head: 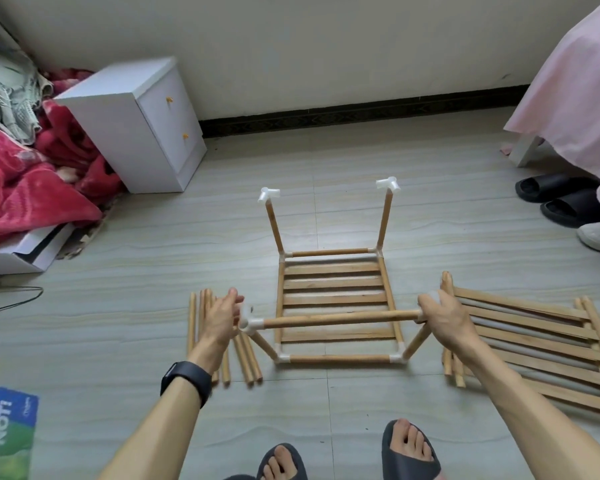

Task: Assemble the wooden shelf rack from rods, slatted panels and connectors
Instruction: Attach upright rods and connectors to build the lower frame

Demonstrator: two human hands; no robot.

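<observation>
Two ends to mind on this bar. What have we got on the left?

Past the loose rods [201,327] on the floor [326,403], our left hand [222,320] is spread, fingers straight, just beside the white corner connector [253,323]. It's blurred, so we can't tell whether it touches.

And the middle?

The cross rod [340,318] runs level between the two near legs, which lean outward. It sits above the slatted panel [336,296], which lies framed on the floor.

The right?

Our right hand [444,317] is curled over the rod's right end, and we suppose the other connector sits mostly hidden under the fingers. Beyond it the spare slatted panels [534,344] lie stacked on the floor.

How will it handle?

Light and stiff, we'd judge: thin wood that won't bend, and plastic sockets that likely hold by friction alone. The half-built frame probably wobbles, so we should take hold at the connectors, not mid-rod, and push straight along the rod. A skewed shove could pop a lower joint or crack a socket.
</observation>
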